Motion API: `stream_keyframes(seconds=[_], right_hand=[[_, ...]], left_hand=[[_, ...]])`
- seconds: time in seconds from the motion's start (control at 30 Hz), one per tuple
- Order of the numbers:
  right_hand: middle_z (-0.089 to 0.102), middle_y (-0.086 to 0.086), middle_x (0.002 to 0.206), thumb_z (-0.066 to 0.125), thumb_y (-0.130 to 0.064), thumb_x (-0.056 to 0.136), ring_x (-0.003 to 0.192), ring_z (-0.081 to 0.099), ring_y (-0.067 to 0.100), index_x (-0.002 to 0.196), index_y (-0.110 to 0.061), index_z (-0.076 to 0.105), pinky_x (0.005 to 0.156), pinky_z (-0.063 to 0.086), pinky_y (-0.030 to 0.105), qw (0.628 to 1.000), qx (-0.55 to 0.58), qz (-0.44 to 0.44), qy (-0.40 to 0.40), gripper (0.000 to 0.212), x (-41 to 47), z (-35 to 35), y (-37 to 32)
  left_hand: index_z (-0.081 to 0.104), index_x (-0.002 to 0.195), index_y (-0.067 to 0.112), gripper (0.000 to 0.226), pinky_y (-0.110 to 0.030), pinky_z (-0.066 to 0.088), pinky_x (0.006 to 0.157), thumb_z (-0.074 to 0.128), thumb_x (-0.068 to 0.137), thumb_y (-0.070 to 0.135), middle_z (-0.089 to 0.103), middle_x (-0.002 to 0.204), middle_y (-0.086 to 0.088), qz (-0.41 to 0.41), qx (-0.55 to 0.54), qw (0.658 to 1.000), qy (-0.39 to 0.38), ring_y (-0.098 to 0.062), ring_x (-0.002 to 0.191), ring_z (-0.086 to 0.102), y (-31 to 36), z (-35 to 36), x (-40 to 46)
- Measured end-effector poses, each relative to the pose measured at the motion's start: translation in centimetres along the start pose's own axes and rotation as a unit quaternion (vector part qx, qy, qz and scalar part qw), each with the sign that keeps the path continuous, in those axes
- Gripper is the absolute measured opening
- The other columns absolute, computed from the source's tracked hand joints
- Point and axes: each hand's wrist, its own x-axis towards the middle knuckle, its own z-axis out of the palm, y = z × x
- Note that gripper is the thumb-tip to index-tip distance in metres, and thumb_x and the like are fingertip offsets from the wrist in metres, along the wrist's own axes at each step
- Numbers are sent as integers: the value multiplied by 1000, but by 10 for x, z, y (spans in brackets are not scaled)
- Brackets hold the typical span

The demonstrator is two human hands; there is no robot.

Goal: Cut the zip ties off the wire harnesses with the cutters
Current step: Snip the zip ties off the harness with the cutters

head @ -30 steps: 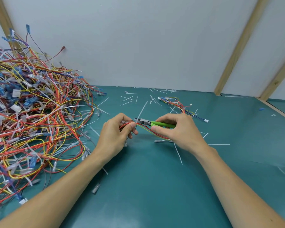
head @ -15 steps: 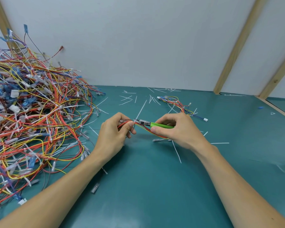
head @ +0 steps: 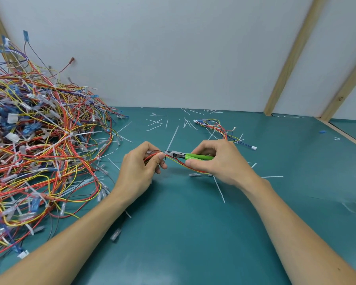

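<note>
My left hand (head: 141,169) pinches a small harness of red, yellow and black wires (head: 178,162) just above the green table. My right hand (head: 218,161) grips the green-handled cutters (head: 190,156); their metal jaws point left and meet the harness at my left fingertips. A long white zip tie tail (head: 172,138) sticks up and away from the jaws. The harness runs on under my right palm, where its end is hidden.
A big tangled pile of wire harnesses (head: 35,149) with white zip ties covers the table's left side. One loose harness (head: 218,128) lies behind my hands. Cut white tie pieces (head: 219,189) are scattered over the green mat. A white wall with wooden battens stands behind.
Both hands have held their place with only a slight shift. The cutter jaws stay at the zip tie next to my left fingertips.
</note>
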Motion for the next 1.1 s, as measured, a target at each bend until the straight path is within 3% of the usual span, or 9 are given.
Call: stream_keyframes(seconds=[0.1,0.3,0.5,0.87,1.0,1.1], right_hand=[[77,-20,79,86,-57,69,77,72,0,83,-31,77,77,58,31,1000,3,1,1,30,0,0,0],[76,-21,80,80,-67,63,80,73,1,84,-36,76,82,61,41,1000,2,15,1,38,-1,2,-2],[77,-21,79,83,-62,66,78,73,1,83,-34,76,81,61,39,1000,8,13,4,33,-1,2,-2],[77,-20,78,83,-61,66,78,73,1,83,-32,77,83,61,40,1000,6,21,7,34,-1,3,-4],[77,-18,78,85,-56,71,76,73,2,83,-30,76,79,60,34,1000,17,17,17,30,-2,6,-2],[75,-13,77,81,-52,81,70,67,2,82,-27,74,68,53,22,996,23,19,79,26,0,13,-3]], left_hand=[[61,86,19,13,-15,41,47,63,98,15,74,70,3,5,-2,1000,0,-17,57,64,0,1,0],[61,86,18,13,-26,51,59,63,98,13,73,71,2,9,-1,1000,0,-19,59,65,0,0,0],[60,86,19,14,-15,42,50,63,98,13,73,70,3,10,-2,1000,0,-19,59,65,1,0,1],[61,86,19,14,-20,46,54,63,98,13,73,70,2,15,-6,1000,-1,-20,61,65,-1,-1,1],[60,86,18,14,-17,41,47,62,99,13,73,70,1,9,-11,1000,1,-22,62,65,0,0,2],[60,87,16,13,-25,43,43,61,99,12,73,71,-1,-3,-21,1000,3,-21,62,64,1,0,3]])
